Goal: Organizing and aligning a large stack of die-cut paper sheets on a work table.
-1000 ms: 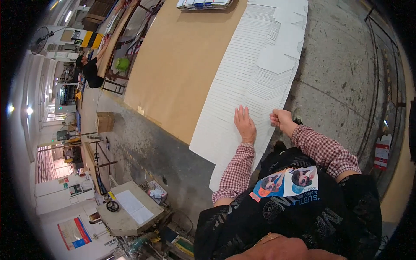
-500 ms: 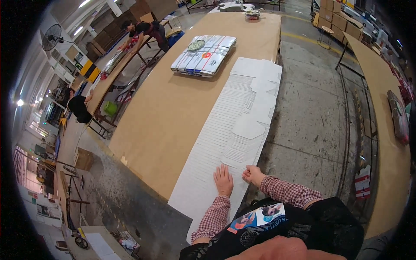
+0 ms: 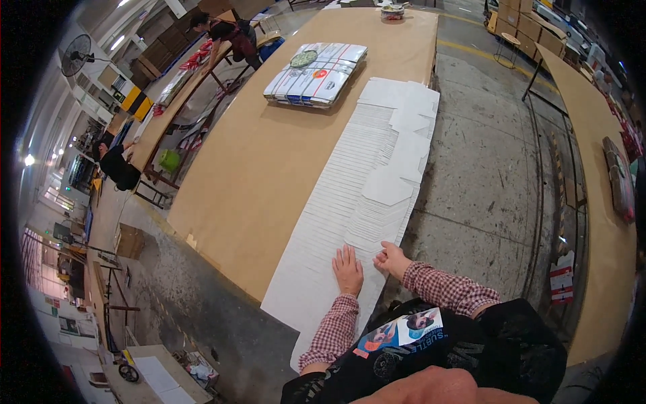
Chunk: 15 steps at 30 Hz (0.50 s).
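While left hand (image 3: pixel 348 270) lies flat on white card sheets (image 3: pixel 363 195), right hand (image 3: pixel 391 258) seemingly pinching their edge.

Wrapped bundle (image 3: pixel 316 74), wall fan (image 3: pixel 73 63), cardboard boxes (image 3: pixel 531 23)

A flat bundle of wrapped packages (image 3: pixel 316 74), white with grey stripes and small red, blue and green round labels, lies on the brown table well beyond the two hands, up and to their left. Far beyond it, stacked brown cartons (image 3: pixel 528 27) stand by the right aisle.
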Available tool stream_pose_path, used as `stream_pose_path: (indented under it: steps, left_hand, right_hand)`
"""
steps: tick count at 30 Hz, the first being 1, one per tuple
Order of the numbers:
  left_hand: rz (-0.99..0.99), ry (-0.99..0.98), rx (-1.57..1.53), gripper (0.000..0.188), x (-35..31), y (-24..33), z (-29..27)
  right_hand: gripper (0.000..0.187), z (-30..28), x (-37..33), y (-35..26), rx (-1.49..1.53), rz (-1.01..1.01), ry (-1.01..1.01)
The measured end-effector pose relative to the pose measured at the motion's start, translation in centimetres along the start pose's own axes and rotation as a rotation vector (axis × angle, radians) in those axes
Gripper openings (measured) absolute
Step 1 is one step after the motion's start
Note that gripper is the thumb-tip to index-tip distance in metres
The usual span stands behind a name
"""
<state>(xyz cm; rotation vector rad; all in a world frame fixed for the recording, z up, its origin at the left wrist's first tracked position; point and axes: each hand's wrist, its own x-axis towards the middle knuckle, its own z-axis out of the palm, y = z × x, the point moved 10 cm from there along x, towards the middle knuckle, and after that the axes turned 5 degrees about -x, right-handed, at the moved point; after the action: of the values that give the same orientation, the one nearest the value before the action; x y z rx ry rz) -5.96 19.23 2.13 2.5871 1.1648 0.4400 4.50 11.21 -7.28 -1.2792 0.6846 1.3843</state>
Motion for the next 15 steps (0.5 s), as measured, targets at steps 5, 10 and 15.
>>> stream_pose_path:
  steps: [5, 10, 15]
  left_hand:
    - [-0.003, -0.003, -0.013, 0.049, -0.7, -0.1, -0.1]
    - [-0.008, -0.026, -0.004, 0.048, -1.0, 0.2, -0.1]
    - [-0.004, -0.07, 0.026, 0.048, 0.1, 0.8, 0.4]
  right_hand:
    - [0.025, -0.7, -0.5, 0.5, 0.105, -0.098, 0.023]
    - [0.023, -1.8, 0.0, -1.1, -0.19, -0.285, 0.006]
    - [0.02, -2.3, 1.4, -3.5, -0.481, -0.604, 0.058]
